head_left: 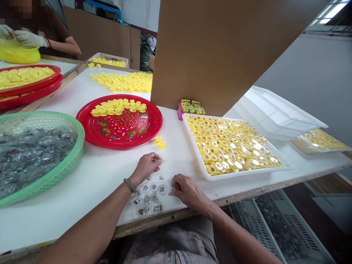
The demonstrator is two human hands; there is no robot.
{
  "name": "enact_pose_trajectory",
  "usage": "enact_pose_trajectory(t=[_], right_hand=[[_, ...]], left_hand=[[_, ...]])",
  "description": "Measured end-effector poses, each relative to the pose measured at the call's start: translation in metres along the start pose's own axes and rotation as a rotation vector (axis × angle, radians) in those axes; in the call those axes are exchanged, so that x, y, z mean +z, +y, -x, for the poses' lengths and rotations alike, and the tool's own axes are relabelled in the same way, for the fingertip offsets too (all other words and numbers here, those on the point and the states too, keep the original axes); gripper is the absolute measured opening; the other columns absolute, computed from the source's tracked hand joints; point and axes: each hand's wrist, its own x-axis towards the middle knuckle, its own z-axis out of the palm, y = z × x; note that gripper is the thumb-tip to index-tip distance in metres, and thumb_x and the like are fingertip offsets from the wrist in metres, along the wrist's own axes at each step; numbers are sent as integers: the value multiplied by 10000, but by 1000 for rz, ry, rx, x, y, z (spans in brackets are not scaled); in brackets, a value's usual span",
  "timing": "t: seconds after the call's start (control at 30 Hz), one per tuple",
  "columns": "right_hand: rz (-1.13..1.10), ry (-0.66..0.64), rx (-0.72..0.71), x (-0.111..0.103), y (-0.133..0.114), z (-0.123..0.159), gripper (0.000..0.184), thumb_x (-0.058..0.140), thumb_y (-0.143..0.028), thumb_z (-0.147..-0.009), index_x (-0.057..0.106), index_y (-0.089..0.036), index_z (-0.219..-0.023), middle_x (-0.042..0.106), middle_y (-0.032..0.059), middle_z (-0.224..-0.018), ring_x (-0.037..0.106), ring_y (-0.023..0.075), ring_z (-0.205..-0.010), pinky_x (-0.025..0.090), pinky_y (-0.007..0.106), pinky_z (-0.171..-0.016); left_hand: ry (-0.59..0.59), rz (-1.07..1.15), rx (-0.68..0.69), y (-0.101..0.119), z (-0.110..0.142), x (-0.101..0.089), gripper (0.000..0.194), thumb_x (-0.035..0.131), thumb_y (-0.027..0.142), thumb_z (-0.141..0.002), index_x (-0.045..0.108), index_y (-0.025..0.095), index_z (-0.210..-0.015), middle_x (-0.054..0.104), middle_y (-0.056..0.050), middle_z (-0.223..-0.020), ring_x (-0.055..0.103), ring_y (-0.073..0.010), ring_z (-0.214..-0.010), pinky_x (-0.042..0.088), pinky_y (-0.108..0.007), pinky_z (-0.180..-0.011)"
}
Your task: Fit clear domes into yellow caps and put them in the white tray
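My left hand (147, 167), with a bracelet on its wrist, is above the white table, fingertips pinched together. A small pale edge shows at the fingertips, too small to name. My right hand (188, 190) is curled near the table's front edge, thumb and fingers closed; whatever they hold is hidden. Between and below the hands lie several clear round plastic discs (154, 187) with small printed pictures. Two yellow plastic pieces (160, 143) rest just beyond my left hand. Behind them sits a red plate (123, 141) with yellow pieces along its far side.
Right of my hands stands a white tray (247, 173) full of yellow pieces with printed discs. A green basket (78, 146) of clear discs is at left. A cardboard sheet (209, 55) leans behind small colourful packets (192, 107). Across the table, a gloved person (55, 29) works.
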Motion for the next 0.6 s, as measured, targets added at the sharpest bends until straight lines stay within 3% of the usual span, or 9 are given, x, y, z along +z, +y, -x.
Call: enact_pose_trajectory(t=[0.1,0.17,0.27,0.33,0.47,0.6], right_hand=[[-124,78,31,3,3,-9,127,701,-196,-707,578,-168,-710,555,-36,-629,489,96,-577,353,196,-542],[-193,203,32,2,2,-22,86,668,-227,-745,603,-171,-734,584,-20,-657,516,104,-596,384,202,-563],[-183,398,-73,-1,-3,-47,50,611,-215,-790,637,-179,-767,618,16,-760,557,119,-678,424,218,-636],[-138,455,-174,0,-6,-64,113,554,-166,-816,643,-181,-747,612,28,-779,565,125,-720,438,229,-681],[-209,431,-231,10,-6,-80,144,540,-138,-810,668,-191,-847,617,49,-858,577,139,-786,476,258,-722],[-428,274,-200,12,-1,-75,264,584,-191,-803,651,-242,-1054,623,43,-974,603,142,-828,511,268,-740]], left_hand=[[-12,-8,8,2,2,0,246,649,373,-711,598,147,-794,604,-36,-668,589,-162,-566,473,-250,-518],[-43,30,8,7,5,1,288,643,424,-729,605,144,-780,613,-44,-689,571,-147,-557,459,-241,-514],[-121,165,-24,14,10,3,362,633,495,-743,614,137,-789,625,-54,-722,548,-125,-562,433,-220,-520],[-125,255,-40,17,11,2,366,674,485,-718,620,134,-808,629,-50,-724,542,-115,-571,419,-209,-532],[-37,376,-59,15,8,-6,354,783,396,-625,622,131,-795,621,-29,-692,538,-105,-582,411,-201,-569],[-32,439,-84,13,3,-10,342,808,338,-602,616,123,-787,622,-29,-703,552,-106,-605,426,-203,-600]])
